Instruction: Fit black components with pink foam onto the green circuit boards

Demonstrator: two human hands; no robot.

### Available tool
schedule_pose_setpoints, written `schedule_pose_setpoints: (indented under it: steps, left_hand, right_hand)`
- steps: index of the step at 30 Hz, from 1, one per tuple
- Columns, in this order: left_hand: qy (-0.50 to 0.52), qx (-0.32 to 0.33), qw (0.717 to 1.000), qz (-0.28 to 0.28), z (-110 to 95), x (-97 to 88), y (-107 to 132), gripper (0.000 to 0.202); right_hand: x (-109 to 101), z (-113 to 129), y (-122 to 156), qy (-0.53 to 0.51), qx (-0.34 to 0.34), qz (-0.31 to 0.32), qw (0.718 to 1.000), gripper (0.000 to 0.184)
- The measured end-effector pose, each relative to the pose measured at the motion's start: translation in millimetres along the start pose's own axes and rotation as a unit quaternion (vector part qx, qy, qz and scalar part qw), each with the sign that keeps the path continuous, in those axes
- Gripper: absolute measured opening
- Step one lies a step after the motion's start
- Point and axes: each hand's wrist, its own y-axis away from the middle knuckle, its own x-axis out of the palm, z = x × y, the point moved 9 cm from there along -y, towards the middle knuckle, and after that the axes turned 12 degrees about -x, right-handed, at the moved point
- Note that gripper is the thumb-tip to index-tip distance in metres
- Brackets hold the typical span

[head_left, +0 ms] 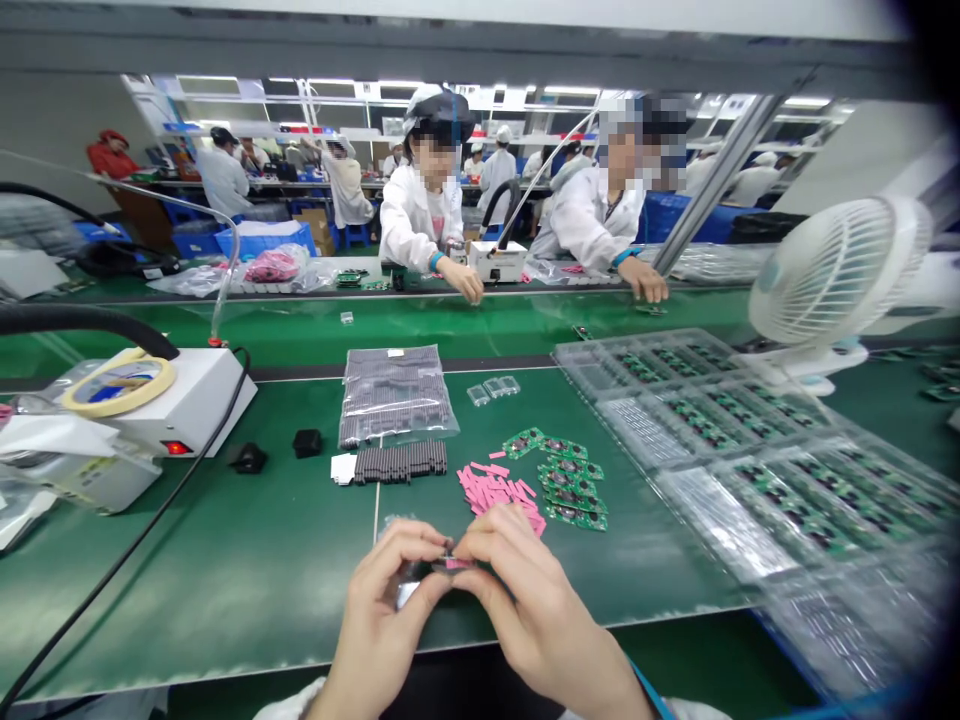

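Both my hands meet low at the centre over the green mat. My left hand (390, 600) pinches a small dark part with a shiny piece under it. My right hand (525, 590) pinches a small pink strip (454, 563) against that part. Just beyond my fingers lies a pile of pink strips (499, 492). To its right sits a cluster of small green circuit boards (570, 478). A row of black parts (400, 461) lies further back, with a clear bag of the same black parts (394, 393) behind it.
Clear trays of green boards (750, 440) fill the right side, with a white fan (836, 275) behind them. A white box with a tape roll (161, 390) and black cables stands at left. Across the green conveyor (315, 325), two people in white coats work.
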Motion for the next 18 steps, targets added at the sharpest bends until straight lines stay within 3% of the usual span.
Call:
schedule_pose_setpoints:
  steps: [4,7,13,15,18]
  left_hand:
    - [-0.032,-0.011,0.998,0.045,-5,0.6,-4,0.003]
    - [-0.013,-0.082,0.989,0.121,-5,3.6,-12,0.012]
    - [0.058,-0.212,0.949,0.225,-6,11.6,-31,0.032]
    - [0.047,-0.229,0.941,0.245,-8,14.4,-39,0.035]
    - [0.005,-0.224,0.946,0.233,-15,7.4,-61,0.036]
  right_hand:
    - [-4,-7,2,-0.016,0.016,-0.008,1.000,0.013]
    - [-7,-16,1,-0.030,0.032,-0.022,0.999,0.013]
    - [-13,-22,-9,-0.064,-0.053,-0.067,0.994,0.015]
    - [-14,-31,-7,-0.052,-0.057,-0.069,0.995,0.010]
    - [-24,-47,1,-0.002,-0.053,-0.095,0.994,0.018]
